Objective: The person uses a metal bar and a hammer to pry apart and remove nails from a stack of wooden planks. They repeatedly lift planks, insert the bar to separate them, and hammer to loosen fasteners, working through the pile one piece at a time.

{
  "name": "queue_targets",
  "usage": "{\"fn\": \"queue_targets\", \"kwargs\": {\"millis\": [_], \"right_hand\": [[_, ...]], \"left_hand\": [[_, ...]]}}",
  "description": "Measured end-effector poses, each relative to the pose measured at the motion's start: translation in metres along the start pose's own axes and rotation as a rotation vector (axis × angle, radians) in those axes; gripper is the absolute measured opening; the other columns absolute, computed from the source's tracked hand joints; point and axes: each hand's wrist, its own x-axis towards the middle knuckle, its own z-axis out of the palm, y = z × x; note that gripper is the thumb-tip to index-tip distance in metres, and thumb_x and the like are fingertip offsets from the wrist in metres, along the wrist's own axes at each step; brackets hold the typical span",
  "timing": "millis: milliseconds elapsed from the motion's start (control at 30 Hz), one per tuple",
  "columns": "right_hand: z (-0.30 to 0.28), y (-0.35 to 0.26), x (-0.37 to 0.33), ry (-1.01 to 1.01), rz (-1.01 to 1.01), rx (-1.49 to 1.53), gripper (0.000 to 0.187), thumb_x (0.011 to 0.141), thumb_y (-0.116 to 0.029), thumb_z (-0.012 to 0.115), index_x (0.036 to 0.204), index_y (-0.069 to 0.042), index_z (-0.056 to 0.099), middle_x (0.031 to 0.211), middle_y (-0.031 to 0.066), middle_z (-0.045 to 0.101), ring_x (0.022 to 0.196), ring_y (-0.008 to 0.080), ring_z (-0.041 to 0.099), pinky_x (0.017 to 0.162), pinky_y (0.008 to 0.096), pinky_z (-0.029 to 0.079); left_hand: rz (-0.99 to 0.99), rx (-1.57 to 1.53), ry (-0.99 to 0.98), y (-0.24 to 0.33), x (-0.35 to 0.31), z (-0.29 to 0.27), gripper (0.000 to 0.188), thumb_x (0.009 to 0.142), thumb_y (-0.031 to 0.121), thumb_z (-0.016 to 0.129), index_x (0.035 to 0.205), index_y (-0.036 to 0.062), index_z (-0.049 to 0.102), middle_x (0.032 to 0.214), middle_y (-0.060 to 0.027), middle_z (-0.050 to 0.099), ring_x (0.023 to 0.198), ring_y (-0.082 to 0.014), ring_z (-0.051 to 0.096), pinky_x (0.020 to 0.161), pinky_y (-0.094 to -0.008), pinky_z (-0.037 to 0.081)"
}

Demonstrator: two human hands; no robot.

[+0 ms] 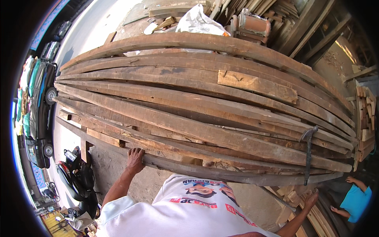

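Note:
Long, weathered wooden planks (173, 110) lie side by side across the view. My left hand (135, 160) is closed over the edge of the nearest plank (197, 170), fingers curled on top and thumb side hidden. My right hand (310, 199) is at the lower right, away from the planks, beside stacked lumber; its fingers look loosely extended, with nothing visible in them. Close to its wrist lies a ridged metal rod (278, 197). A hammer (308, 156) with a dark handle rests across the planks' right end. One short, pale board (256, 86) lies on top, with a bent nail in it.
A person in a blue shirt (355, 201) is close by at the lower right. To the left are a parked motorcycle (77, 177) and a loaded dark vehicle (41, 110). Behind the planks are a white sack (202, 23), a rusty machine (250, 27) and leaning timber (312, 27).

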Motion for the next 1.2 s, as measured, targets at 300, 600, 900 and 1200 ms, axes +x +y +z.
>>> {"fn": "queue_targets", "kwargs": {"millis": [300,600,900,1200], "right_hand": [[-0.220,-0.503,0.167,0.238,-0.459,0.380,0.043,0.106,-0.029,0.059,0.140,-0.001,0.057,0.132,0.0203,0.064,0.120,0.0348,0.063,0.103,0.0439,0.049],[-0.178,-0.756,0.252,-0.471,-0.635,0.423,0.055,0.103,-0.049,0.056,0.117,0.004,0.066,0.107,0.0197,0.067,0.103,0.0290,0.063,0.095,0.0400,0.047],[-0.167,-0.778,0.242,-0.379,-0.633,0.342,0.068,0.098,-0.060,0.060,0.078,0.004,0.049,0.073,0.0069,0.036,0.075,0.0179,0.038,0.068,0.0372,0.038],[-0.176,-0.773,0.224,-0.357,-0.588,0.374,0.078,0.097,-0.066,0.057,0.087,0.011,0.055,0.076,0.0187,0.048,0.076,0.0270,0.043,0.075,0.0444,0.042]], "left_hand": [[-0.001,0.014,-0.226,-0.008,0.009,-0.016,0.069,0.066,0.018,0.087,0.125,0.0074,0.054,0.122,-0.0159,0.057,0.125,-0.0358,0.051,0.112,-0.0504,0.032],[0.134,-0.918,-0.480,0.037,0.151,-0.230,0.065,0.086,0.055,0.078,0.126,0.0044,0.068,0.113,-0.0172,0.074,0.104,-0.0333,0.072,0.095,-0.0454,0.058],[-0.136,-0.054,0.517,-0.127,0.387,-0.220,0.085,0.093,0.077,0.048,0.133,0.0039,0.064,0.134,-0.0196,0.062,0.134,-0.0336,0.052,0.115,-0.0513,0.035],[-0.199,-0.055,0.284,-0.112,0.380,-0.240,0.093,0.092,0.084,0.040,0.124,0.0018,0.068,0.127,-0.0197,0.065,0.130,-0.0327,0.054,0.112,-0.0508,0.032]]}}
